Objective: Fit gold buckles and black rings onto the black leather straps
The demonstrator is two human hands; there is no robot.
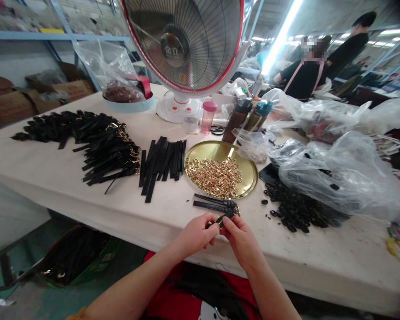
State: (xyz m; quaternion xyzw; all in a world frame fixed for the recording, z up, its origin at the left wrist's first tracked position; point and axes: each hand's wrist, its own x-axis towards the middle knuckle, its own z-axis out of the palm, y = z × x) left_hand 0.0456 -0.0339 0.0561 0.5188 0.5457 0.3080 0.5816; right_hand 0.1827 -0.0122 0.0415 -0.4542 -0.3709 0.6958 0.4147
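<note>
Take the gold tray point(250, 178) as your landmark. Your two hands meet on its near side, close to the front edge of the table point(160, 231). Your left hand point(202, 231) and your right hand point(242, 238) both hold one small black strap point(228, 215) with a bit of gold-coloured metal on it. The thumb and fingers of each hand are pinched narrow on the piece, the two sets of fingertips almost together; how your lower fingers sit under it you cannot tell from here.

Between your hands and the tray lie two black straps with metal ends point(213, 206), side by side. On the tray itself sits a heap of gold-coloured buckles point(216, 175). Just left of the tray are flat black strips point(158, 162), and farther left a long pile of black straps point(102, 162), with metal showing along the edge facing the tray. To the tray's right spreads a heap of black loops point(295, 206), partly under a clear plastic bag point(340, 178). Behind the tray stand a pink container point(207, 119), a dark bottle point(236, 123) and a large fan point(186, 49).
</note>
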